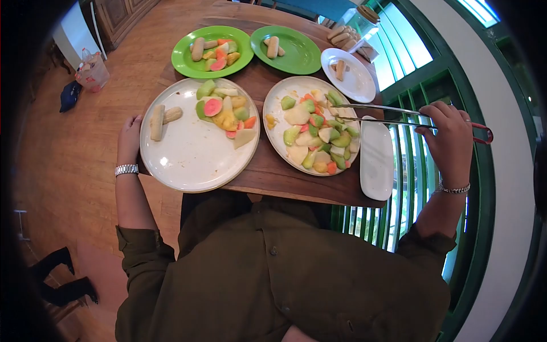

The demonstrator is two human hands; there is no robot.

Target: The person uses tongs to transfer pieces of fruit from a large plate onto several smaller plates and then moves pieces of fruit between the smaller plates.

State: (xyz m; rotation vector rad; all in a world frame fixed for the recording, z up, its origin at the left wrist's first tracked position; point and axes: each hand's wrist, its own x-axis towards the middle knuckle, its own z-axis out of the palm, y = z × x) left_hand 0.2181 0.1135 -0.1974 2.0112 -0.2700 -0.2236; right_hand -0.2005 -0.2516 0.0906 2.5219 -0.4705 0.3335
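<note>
My right hand [447, 137] grips metal tongs [393, 115] with a red handle end. The tong tips lie over the cut fruit [319, 134] on a round white plate [275, 149]; whether they pinch a piece cannot be made out. At the left, my left hand [130, 139] is at the rim of a large white plate [191, 162], its fingers mostly hidden by the rim. That plate bears biscuits [156, 123] on its left side and mixed fruit pieces [225, 117] on its upper right.
Behind stand a light green plate [181, 64] with fruit and biscuits, a darker green plate [296, 51], and a small white plate [362, 84], both with biscuits. A white oblong dish [376, 162] lies right. A glass jar [362, 21] and stacked biscuits [342, 37] are farther back.
</note>
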